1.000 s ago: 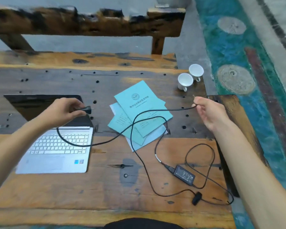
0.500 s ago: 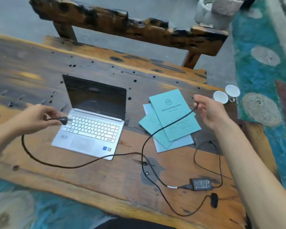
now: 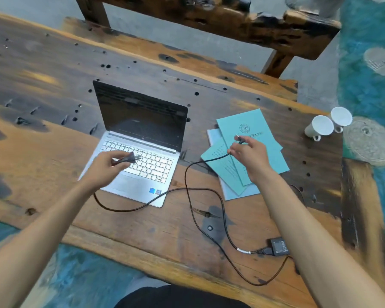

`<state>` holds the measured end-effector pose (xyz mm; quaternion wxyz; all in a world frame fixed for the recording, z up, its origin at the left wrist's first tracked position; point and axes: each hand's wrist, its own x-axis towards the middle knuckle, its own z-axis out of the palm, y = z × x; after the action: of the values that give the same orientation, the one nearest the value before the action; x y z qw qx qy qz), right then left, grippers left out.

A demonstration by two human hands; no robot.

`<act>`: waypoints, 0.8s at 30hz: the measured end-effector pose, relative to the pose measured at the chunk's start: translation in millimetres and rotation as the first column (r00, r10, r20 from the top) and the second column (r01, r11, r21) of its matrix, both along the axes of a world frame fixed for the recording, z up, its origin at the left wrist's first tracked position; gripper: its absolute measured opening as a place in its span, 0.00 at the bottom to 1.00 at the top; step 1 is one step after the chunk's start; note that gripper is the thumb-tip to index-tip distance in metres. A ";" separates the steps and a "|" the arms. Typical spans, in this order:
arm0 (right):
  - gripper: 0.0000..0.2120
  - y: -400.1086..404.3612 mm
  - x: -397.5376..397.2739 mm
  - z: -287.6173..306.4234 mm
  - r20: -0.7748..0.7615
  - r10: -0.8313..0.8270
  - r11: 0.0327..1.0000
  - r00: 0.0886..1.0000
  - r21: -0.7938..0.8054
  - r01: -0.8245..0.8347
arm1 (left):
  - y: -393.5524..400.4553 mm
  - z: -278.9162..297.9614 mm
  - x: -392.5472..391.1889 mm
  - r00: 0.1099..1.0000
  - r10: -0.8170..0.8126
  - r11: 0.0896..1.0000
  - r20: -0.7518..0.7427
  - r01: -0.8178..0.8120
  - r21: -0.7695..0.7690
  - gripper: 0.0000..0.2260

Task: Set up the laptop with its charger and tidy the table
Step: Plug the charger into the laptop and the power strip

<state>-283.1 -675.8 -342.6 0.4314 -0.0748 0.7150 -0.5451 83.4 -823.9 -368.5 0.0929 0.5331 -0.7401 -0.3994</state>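
Observation:
An open silver laptop (image 3: 142, 138) with a dark screen stands on the wooden table (image 3: 42, 90). Over its keyboard my left hand (image 3: 108, 168) grips the black mains plug (image 3: 129, 158) of the charger. My right hand (image 3: 249, 154) pinches the thin plug (image 3: 239, 138) at the cable's other end, above the teal booklets (image 3: 267, 138). The black cable (image 3: 187, 185) loops across the table to the charger brick (image 3: 279, 246), which lies near the front edge, partly behind my right forearm.
Two white cups (image 3: 320, 126) lie on their sides at the table's right edge. A dark wooden bench (image 3: 231, 21) stands behind the table. White sheets lie under the booklets. Teal painted floor surrounds the table on the right and front.
My left hand has carried the mains plug rightward, from left of the laptop to over its keyboard. My right hand has moved in over the booklets. The view has shifted left.

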 end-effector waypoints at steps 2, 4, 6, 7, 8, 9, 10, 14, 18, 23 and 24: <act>0.11 -3.7 7.3 -24.1 -0.027 0.016 0.998 0.999 0.067 -0.015 | -0.7 -18.0 -15.4 0.999 -0.002 1.000 0.038 0.002 0.005 0.12; 0.15 -7.6 14.3 -47.1 -0.021 0.052 0.991 0.998 0.128 -0.049 | -1.3 -32.9 -28.4 0.997 -0.022 1.000 0.069 0.022 0.001 0.11; 0.20 -13.0 20.9 -68.5 0.005 0.104 0.980 0.995 0.171 -0.103 | -1.9 -45.6 -38.9 0.997 -0.046 0.999 0.068 0.046 0.013 0.11; 0.22 -16.1 24.5 -79.4 0.016 0.129 0.973 0.992 0.189 -0.130 | -2.6 -51.2 -43.2 0.995 -0.078 0.997 0.065 0.077 0.018 0.10; 0.22 -19.2 27.9 -89.6 0.021 0.156 0.965 0.987 0.208 -0.157 | -3.0 -56.3 -47.4 0.991 -0.121 0.993 0.065 0.120 0.016 0.10; 0.21 -22.6 31.7 -99.1 0.018 0.188 0.956 0.982 0.227 -0.187 | -3.8 -61.6 -50.8 0.985 -0.161 0.987 0.065 0.161 0.016 0.10; 0.19 -26.4 36.3 -107.7 0.006 0.222 0.944 0.975 0.248 -0.217 | -4.8 -67.4 -53.9 0.979 -0.194 0.981 0.063 0.192 0.026 0.10; 0.15 -44.1 58.1 -133.2 -0.116 0.333 0.909 0.936 0.305 -0.285 | -9.0 -90.5 -62.8 0.965 -0.250 0.968 0.082 0.246 0.054 0.12; 0.10 -59.7 75.1 -152.9 -0.192 0.348 0.899 0.918 0.346 -0.269 | -10.8 -106.8 -73.3 0.944 -0.303 0.952 0.130 0.295 0.078 0.17; 0.07 -69.5 92.2 -172.4 -0.171 0.282 0.927 0.944 0.303 -0.222 | -13.2 -115.6 -90.2 0.910 -0.385 0.922 0.151 0.376 0.085 0.22; 0.07 -70.5 94.1 -174.3 -0.165 0.261 0.933 0.951 0.294 -0.206 | -14.1 -116.4 -92.4 0.900 -0.405 0.914 0.161 0.395 0.087 0.22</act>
<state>-189.0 -746.3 -516.9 0.4251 -0.1541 0.8091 -0.3753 -9.0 -837.9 -484.9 -0.0705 0.4051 -0.8282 -0.3807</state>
